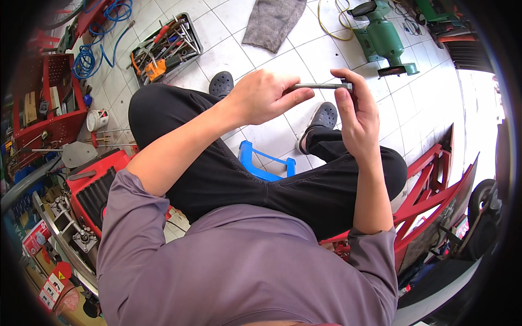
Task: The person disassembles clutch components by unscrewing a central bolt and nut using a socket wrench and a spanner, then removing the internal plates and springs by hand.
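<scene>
A long metal bolt (pixel 321 86) lies nearly level between my two hands, out above the floor tiles beyond my knees. My left hand (pixel 265 96) is closed around its left end, thumb stretched along the shaft; that end is hidden in the fingers. At the other end, my right hand (pixel 359 117) grips the bolt's head between thumb and fingers, palm turned inward. The bare shaft shows between the two hands.
Beneath me is a blue plastic stool (pixel 246 157). A tray of tools (pixel 197 41) stands far left, a grey cloth (pixel 273 23) far middle, and a green bench grinder (pixel 387 39) far right. Red metal frames (pixel 429 190) flank my right; a red machine (pixel 103 173) is at my left.
</scene>
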A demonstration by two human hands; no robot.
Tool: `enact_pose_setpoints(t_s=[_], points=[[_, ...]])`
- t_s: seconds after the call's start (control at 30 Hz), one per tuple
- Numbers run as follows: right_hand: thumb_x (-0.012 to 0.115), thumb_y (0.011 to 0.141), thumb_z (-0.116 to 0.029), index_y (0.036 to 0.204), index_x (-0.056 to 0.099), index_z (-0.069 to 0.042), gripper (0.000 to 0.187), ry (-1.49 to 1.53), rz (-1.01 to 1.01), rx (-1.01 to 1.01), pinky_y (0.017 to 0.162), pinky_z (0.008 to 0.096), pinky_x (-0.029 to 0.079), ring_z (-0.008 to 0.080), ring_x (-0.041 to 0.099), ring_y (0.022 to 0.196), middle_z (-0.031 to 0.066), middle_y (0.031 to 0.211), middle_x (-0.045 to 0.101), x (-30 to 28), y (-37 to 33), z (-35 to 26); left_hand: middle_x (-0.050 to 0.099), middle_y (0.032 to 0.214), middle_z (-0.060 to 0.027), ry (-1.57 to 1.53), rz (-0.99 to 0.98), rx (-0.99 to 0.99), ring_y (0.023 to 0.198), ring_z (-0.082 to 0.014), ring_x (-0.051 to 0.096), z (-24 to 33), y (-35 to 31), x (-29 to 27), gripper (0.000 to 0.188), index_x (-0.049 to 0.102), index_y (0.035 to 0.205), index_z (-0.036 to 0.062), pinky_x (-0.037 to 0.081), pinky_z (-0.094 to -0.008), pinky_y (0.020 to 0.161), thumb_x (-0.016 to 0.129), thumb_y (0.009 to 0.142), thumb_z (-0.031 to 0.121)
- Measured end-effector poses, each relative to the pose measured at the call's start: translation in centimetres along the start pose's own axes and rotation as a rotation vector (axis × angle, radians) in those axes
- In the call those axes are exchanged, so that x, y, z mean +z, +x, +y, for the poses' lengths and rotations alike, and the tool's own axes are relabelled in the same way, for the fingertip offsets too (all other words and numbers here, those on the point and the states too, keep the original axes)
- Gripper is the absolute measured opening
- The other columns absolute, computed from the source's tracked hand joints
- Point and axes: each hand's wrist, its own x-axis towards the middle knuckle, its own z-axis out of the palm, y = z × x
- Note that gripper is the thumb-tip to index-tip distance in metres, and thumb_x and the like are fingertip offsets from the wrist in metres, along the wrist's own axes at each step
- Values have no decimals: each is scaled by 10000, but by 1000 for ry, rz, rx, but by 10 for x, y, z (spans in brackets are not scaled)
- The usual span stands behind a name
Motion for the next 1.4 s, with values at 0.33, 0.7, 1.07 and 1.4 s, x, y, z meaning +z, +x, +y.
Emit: enact_pose_setpoints(t_s=[0.33, 0.7, 1.07, 1.4], points=[[466, 980, -298, 1049, 532, -24, 290, 213, 13, 187, 503, 189, 260, 23, 316, 587, -53, 667, 380, 3, 9, 25, 583, 630, -64, -136, 142, 119, 513, -113, 510, -19, 3, 7, 203, 557, 1040, 40, 395, -262, 504, 598, 888, 169], [495, 967, -310, 1022, 505, -60, 256, 659, -24, 512, 379, 173, 208, 2, 301, 469, -69, 626, 352, 25, 15, 40, 595, 732, -163, 20, 179, 60, 706, -324, 589, -43, 5, 34, 291, 548, 893, 11, 455, -394, 628, 501, 912, 298], [610, 877, -86, 1193, 518, 16, 345, 284, -39, 75, 630, 173, 393, 34, 456, 711, -27, 794, 520, 15, 1, 4, 423, 479, -59, -354, 18, -31, 464, -160, 399, -12, -4, 18, 532, 550, 674, 22, 344, -323, 476, 440, 945, 466], [562, 900, -87, 1166, 559, -18, 274, 10, 42, -137, 613, 216, 390, 83, 446, 670, 18, 780, 533, 6, 3, 3, 454, 587, 18, -400, -11, -8, 549, -74, 384, -14, -3, 19, 386, 531, 821, 35, 329, -255, 507, 438, 970, 378]])
